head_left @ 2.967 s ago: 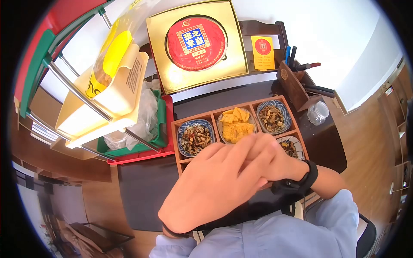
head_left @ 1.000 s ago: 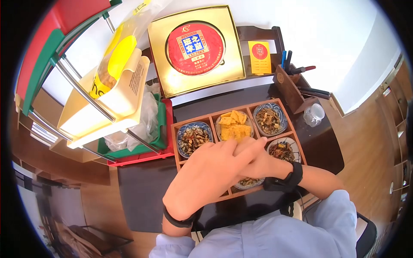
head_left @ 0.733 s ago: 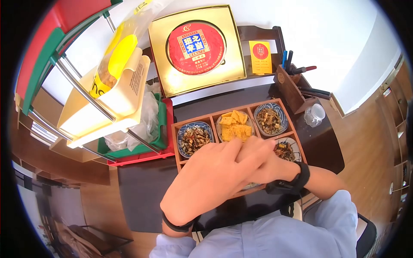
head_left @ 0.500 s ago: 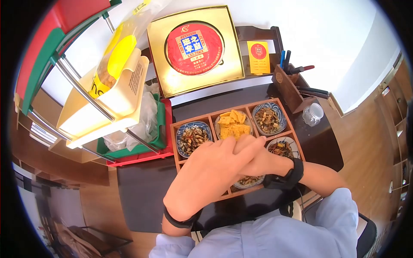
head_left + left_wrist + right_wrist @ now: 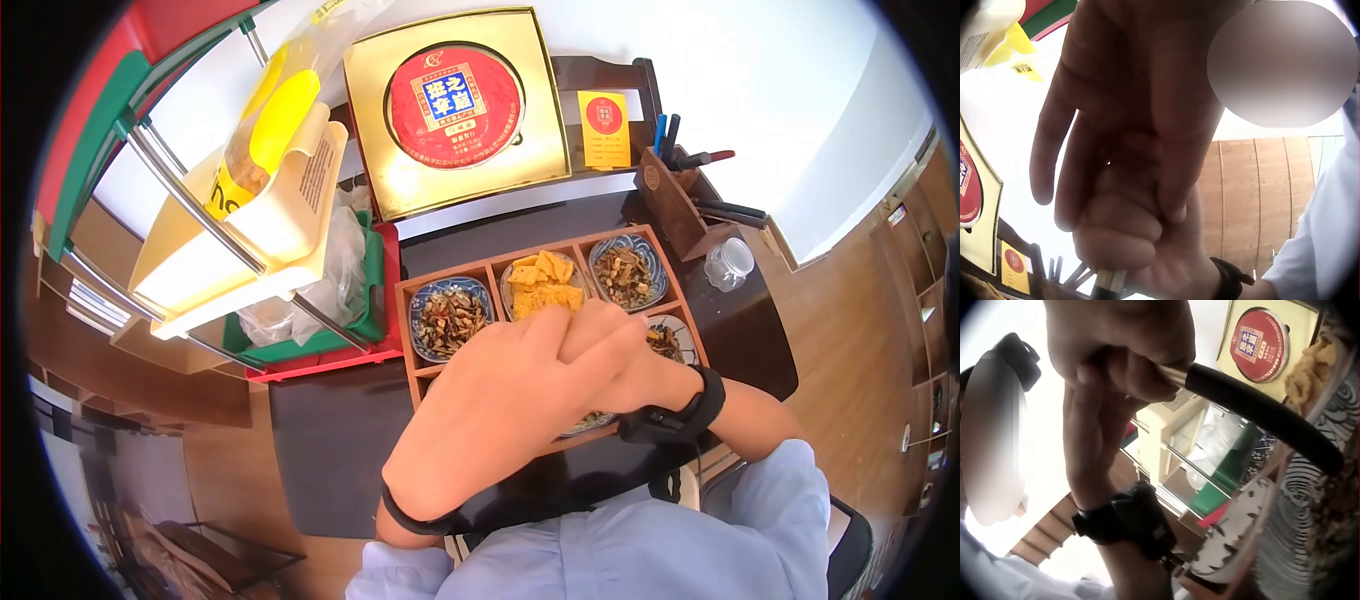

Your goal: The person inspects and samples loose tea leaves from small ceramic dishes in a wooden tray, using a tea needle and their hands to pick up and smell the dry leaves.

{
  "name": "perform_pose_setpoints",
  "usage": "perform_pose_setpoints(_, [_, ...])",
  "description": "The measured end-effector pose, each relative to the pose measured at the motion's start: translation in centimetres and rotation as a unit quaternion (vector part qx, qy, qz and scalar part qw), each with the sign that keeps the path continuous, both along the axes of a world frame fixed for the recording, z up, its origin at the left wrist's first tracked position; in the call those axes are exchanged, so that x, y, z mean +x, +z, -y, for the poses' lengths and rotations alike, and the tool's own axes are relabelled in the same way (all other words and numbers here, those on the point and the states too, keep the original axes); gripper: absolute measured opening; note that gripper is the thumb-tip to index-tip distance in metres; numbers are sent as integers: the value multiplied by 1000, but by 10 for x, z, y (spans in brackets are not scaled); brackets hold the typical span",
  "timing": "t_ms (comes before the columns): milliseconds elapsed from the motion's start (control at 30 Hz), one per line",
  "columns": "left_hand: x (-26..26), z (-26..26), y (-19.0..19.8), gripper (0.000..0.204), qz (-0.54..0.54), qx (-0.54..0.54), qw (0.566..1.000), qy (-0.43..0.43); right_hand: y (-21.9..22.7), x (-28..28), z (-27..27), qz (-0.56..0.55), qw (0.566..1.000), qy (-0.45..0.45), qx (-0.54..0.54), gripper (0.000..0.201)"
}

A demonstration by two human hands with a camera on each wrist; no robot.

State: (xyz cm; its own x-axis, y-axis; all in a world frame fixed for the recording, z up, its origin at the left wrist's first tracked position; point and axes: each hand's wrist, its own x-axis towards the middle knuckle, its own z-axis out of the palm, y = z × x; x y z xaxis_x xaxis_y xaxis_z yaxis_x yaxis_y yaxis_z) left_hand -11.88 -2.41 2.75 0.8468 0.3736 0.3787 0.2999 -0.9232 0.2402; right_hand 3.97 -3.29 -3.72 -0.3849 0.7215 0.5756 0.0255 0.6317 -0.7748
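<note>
In the head view, the left hand (image 5: pixel 480 410) lies over the right hand (image 5: pixel 640 375), above a wooden compartment tray (image 5: pixel 405 330). The left wrist view has the left hand (image 5: pixel 1141 81) with fairly straight fingers draped over the right fist (image 5: pixel 1119 234), which grips a pale-shafted tool (image 5: pixel 1109 281) with a black end. Its black curved end (image 5: pixel 1260 412) points down over a blue-patterned bowl (image 5: pixel 1291 519) in the right wrist view. The hands hide the tool from above. Bowls of dried mix (image 5: pixel 450 320) and yellow pieces (image 5: pixel 545 285) stand in the tray.
A gold box with a red disc (image 5: pixel 455 105) stands behind the tray, beside a yellow card (image 5: pixel 605 130). At the right are a wooden pen holder (image 5: pixel 680 205) and a glass jar (image 5: pixel 729 264). A rack with a cream bin (image 5: pixel 240 240) and green basket (image 5: pixel 375 290) is at the left.
Both hands have shifted slightly up and to the right over the tray since half a second ago. They cover more of the lower right bowl. The left hand stays over the right.
</note>
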Motion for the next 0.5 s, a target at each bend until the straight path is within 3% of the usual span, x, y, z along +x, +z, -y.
perform_pose_setpoints(133, [-1,-2,-15,43,-20,17,1000,3,-25,-6,-3,0,1000,-25,2,16])
perform_pose_setpoints(333, [1,0,-5,42,8,-4,1000,0,4,-3,0,-2,1000,-12,26,16])
perform_pose_setpoints(500, [-1,-2,-14,43,-6,-6,1000,-12,-20,-5,-1,-37,999,15,5,15])
